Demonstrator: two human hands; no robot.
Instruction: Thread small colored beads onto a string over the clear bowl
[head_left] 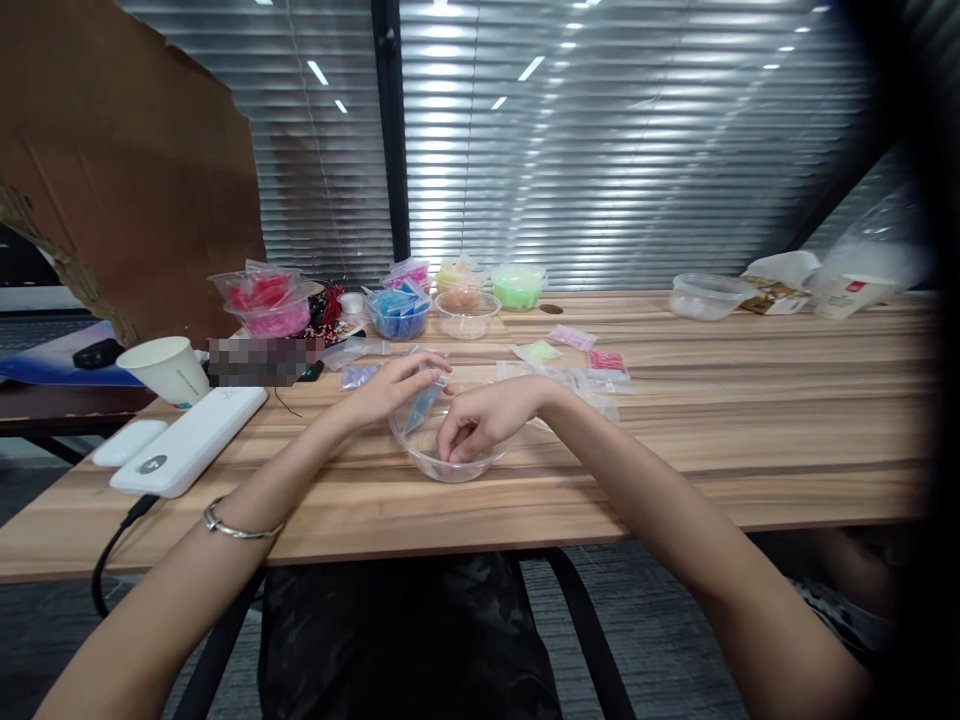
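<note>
A clear round plastic bowl sits on the wood-grained tabletop near its front edge, directly before the person, and both hands are at it. The left hand lies over the bowl's left and far side, palm down, its fingers loosely stretched and slightly bent, just above a translucent blue plastic packet that leans inside the bowl; whether it has hold of the packet or the rim I cannot tell. The right hand reaches down into the bowl with its fingers curled and thumb drawn in, the fingertips low near the bottom; whether anything is pinched between them cannot be made out. Just left of the left hand lies a small purple packet. Beyond the right hand, flat on the tabletop, are a pale green packet, a light pink packet and a bright red-pink packet. Farther back stand a blue plastic bowl heaped with blue packets, an orange-tinted clear bowl and a lime-green bowl. At the left, a white rectangular power bank lies near a white paper cup.
</note>
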